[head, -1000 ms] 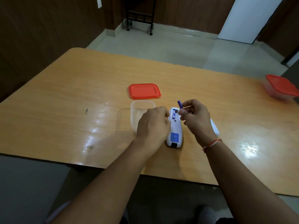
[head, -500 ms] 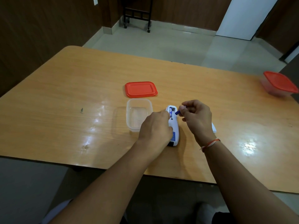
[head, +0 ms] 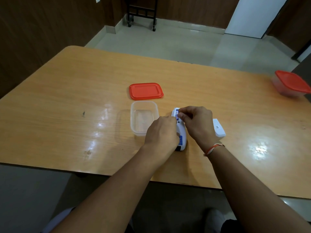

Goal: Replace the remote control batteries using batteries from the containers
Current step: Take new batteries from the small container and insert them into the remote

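A white remote control lies face down on the wooden table, its battery bay open at the far end. My left hand grips the remote's left side and holds it down. My right hand pinches a blue battery and presses it into the bay; my fingers hide most of it. The remote's white battery cover lies just right of my right hand. A clear open container stands left of the remote, with nothing visible inside. Its red lid lies behind it.
A second clear container with a red lid on it sits at the table's far right edge. Beyond the table are a tiled floor, a black wheeled stand and a white door. The table's near edge runs under my forearms.
My right hand has brought the blue battery down from above the remote into the open bay. My left hand has stayed on the remote.
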